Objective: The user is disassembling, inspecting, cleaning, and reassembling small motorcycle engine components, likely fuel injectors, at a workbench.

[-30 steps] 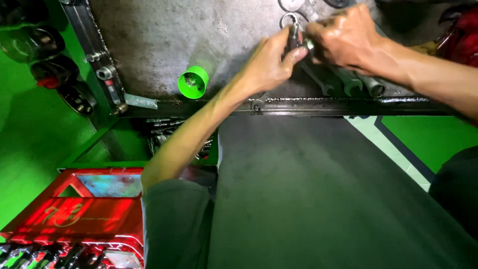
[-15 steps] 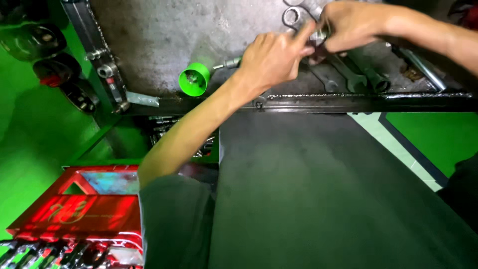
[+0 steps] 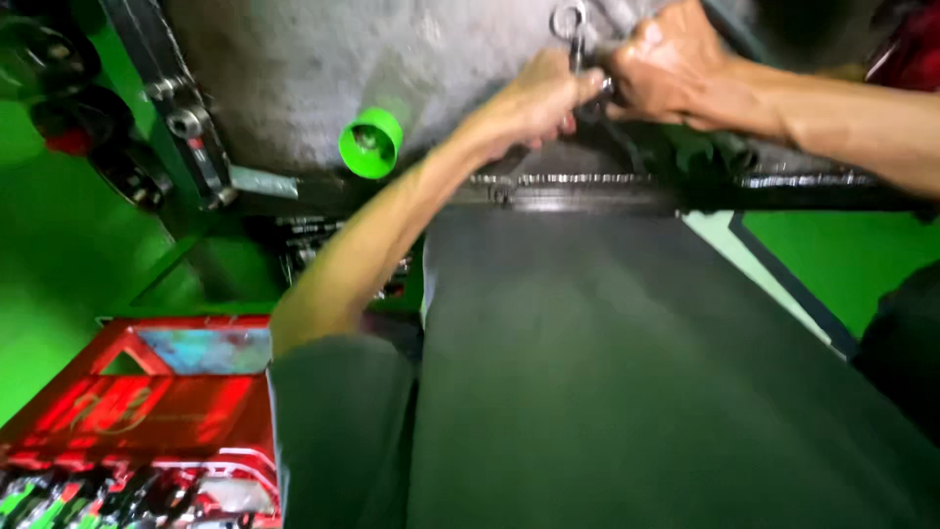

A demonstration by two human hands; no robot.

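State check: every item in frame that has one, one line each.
left hand: closed on the wrench, fingers curled
right hand: closed, gripping at the same spot
wrench: upright, ring end up, held between both hands
green cap: lying on its side, open end toward camera
red toolbox: open, tools showing

Wrench [image 3: 571,29]: slim metal, silvery-grey, ring end uppermost at top edge of view, shank running down out of sight between both hands. Stands roughly upright in view, slightly tilted. Lies over grey, rough counter [image 3: 323,59] surface, near far side, well right of centre. Lower part hidden by fingers; far end not visible. Ring end open loop, shiny, a little blurred. Left hand [image 3: 534,103] closed on shank from left, right hand [image 3: 676,69] clasped on it from right, both touching it.
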